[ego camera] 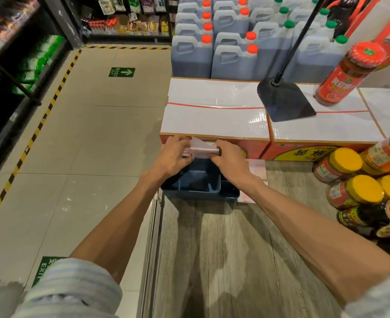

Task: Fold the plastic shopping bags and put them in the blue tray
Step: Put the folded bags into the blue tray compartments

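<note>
Forearms reach forward from rolled-up sleeves (74,292), converging over the far end of the wooden counter (224,249). Our left hand (174,157) and right hand (229,160) come close together, knuckles toward us and fingers curled, each pinching one end of a folded plastic bag (202,146). The bag is a narrow, pale, translucent strip with a reddish edge, stretched between the two hands; one loose corner stands up near the left hand. We cannot tell how many folds it has.

The bag hangs directly above the blue tray (196,188), just over its far rim and not touching it. The tray sits on the counter near its left edge, hard against the red-and-yellow cartons (214,111) that rise behind it. Our wrists cover the tray's far corners, and its near compartments show dark. Just right of the tray, under our right forearm, lie flat pale sheets with red print (256,168), seemingly more bags, though we cannot be sure.

On top of the cartons stand a black stand base (285,102) and a red sauce bottle (345,74). Along the counter's right edge cluster yellow-lidded jars (350,171). Behind the cartons are ranks of dark liquid jugs (230,49).
</note>
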